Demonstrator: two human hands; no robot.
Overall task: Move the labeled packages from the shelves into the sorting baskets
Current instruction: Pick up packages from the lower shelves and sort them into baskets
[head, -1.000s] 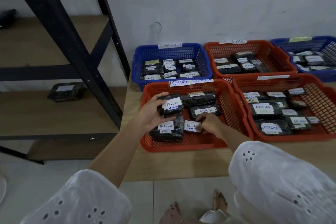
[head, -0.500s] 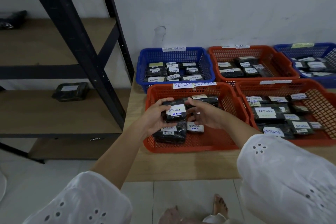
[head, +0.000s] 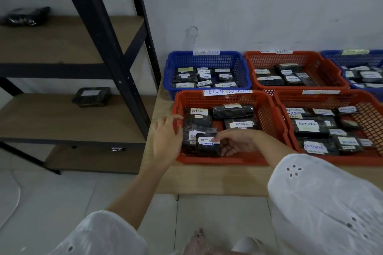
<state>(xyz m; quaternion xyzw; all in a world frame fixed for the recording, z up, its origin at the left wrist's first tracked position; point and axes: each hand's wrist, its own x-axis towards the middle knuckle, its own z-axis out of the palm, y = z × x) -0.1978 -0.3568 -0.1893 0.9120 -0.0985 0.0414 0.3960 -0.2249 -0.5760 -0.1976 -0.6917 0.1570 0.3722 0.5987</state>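
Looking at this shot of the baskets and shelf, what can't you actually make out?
From the head view:
- Label on the black wrapped package on the middle wooden shelf: blurred, unreadable.
- Dark package on the upper shelf: too dim and blurred to tell whether it has a label.
- Far-right blue plastic basket: cut off by the frame edge.
- Tags in the left blue plastic basket: mostly too small.
- Right hand grip on the near package: unclear.

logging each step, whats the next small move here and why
Probably draw the right hand off the package, which already rests in the near red basket. The left hand is open outside its wall, and one package waits on the middle shelf.
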